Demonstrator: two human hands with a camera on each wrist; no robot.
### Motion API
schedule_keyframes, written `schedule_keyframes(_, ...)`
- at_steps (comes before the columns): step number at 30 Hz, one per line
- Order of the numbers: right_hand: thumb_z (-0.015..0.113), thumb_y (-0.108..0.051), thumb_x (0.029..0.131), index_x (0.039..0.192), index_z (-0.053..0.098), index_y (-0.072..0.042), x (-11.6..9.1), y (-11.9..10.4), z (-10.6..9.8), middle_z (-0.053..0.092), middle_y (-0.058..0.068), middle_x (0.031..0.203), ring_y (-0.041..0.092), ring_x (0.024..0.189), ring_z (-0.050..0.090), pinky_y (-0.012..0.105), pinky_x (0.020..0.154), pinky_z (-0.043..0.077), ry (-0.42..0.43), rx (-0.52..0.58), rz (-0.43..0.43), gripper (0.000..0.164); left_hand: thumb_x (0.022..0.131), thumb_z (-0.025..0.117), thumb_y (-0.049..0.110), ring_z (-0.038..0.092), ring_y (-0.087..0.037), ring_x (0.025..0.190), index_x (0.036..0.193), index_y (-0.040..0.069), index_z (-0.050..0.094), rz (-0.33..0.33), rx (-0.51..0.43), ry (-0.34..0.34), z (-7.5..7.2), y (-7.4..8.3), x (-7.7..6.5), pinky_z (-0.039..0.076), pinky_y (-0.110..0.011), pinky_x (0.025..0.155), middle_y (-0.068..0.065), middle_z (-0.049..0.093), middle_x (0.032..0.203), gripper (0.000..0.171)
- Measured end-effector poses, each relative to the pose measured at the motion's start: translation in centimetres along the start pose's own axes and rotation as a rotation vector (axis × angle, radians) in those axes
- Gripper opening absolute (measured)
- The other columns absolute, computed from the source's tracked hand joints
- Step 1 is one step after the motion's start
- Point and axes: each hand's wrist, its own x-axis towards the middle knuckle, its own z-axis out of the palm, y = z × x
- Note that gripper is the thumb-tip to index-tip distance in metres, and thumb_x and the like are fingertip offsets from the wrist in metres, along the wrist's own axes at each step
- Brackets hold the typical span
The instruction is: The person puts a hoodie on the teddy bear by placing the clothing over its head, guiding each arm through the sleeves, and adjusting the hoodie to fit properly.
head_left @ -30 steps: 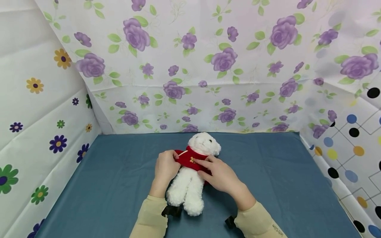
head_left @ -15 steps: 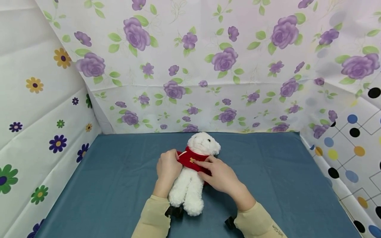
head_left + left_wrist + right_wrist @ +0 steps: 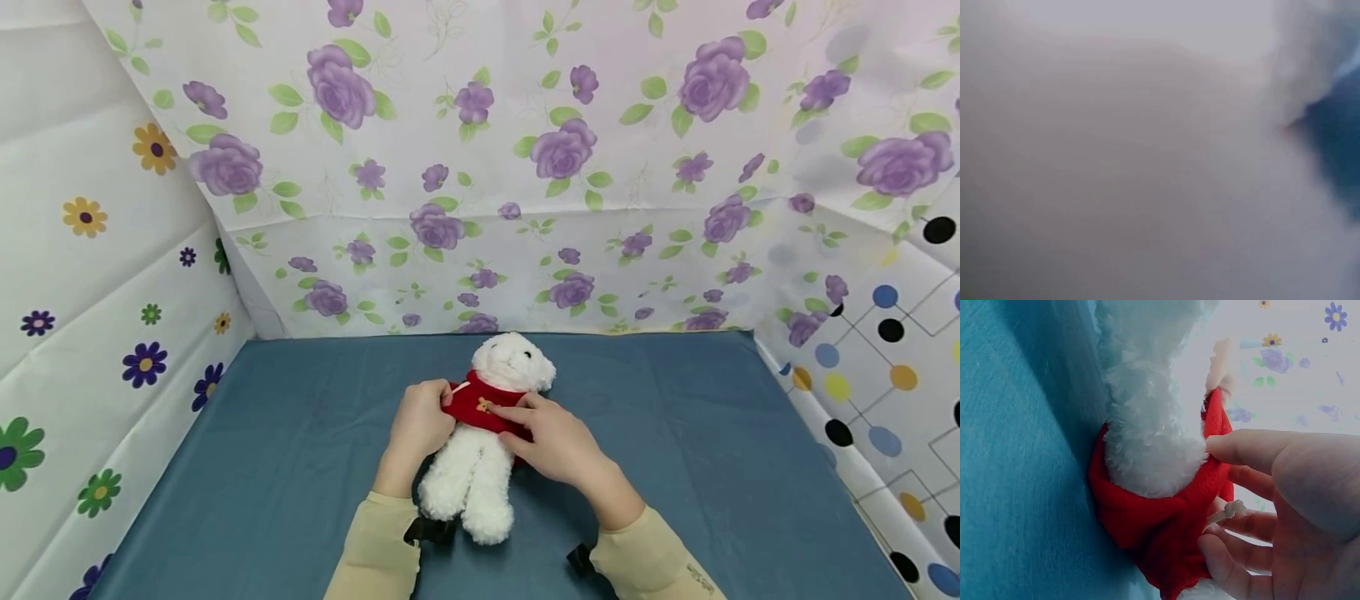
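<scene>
A white plush bear [image 3: 480, 479] lies face up on the blue tabletop, head toward the back, wearing a small red hoodie [image 3: 480, 400]. The hoodie carries a small yellow emblem on its chest and a pale drawstring [image 3: 1230, 511]. At the hoodie's left side my left hand [image 3: 423, 421] pinches the red fabric between thumb and fingers; its wrist view is mostly a blur. My right hand [image 3: 558, 437] rests on the bear's right side with fingers laid over the hoodie. In the right wrist view, the thumb touches its hem and the knotted drawstring end shows between the fingers.
The blue tabletop [image 3: 300, 483] extends around the bear on both sides. A purple-flowered sheet [image 3: 480, 167] hangs behind it, with patterned sheets at left and right. Black straps [image 3: 431, 532] show at both cuffs.
My left hand shifts slightly inward with the hoodie fabric by the middle frame, then eases back out to the left. The right hand stays in place on the bear.
</scene>
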Motion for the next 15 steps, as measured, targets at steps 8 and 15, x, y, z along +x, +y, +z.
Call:
schedule_keyframes(8, 0.075, -0.036, 0.102, 0.149, 0.066, -0.030, 0.2, -0.2, 0.1, 0.062, -0.001, 0.112, 0.014, 0.086, 0.055, 0.034, 0.065, 0.050, -0.010, -0.002, 0.020, 0.049, 0.088, 0.067, -0.009, 0.023, -0.015, 0.059, 0.070, 0.017, 0.038, 0.055, -0.005, -0.057, -0.9, -0.6, 0.2, 0.024, -0.031, 0.054, 0.002, 0.026, 0.065, 0.043)
schedule_keyframes(15, 0.074, -0.046, 0.101, 0.145, 0.068, -0.029, 0.3, -0.1, 0.2, 0.063, 0.008, 0.143, 0.029, 0.123, 0.064, 0.054, 0.093, 0.058, -0.004, 0.011, 0.060, 0.047, 0.099, 0.079, 0.021, 0.058, -0.023, 0.077, 0.113, 0.007, 0.068, 0.022, -0.246, -0.213, -4.9, -3.0, -0.1, 0.049, -0.037, 0.068, -0.008, 0.065, 0.095, 0.022)
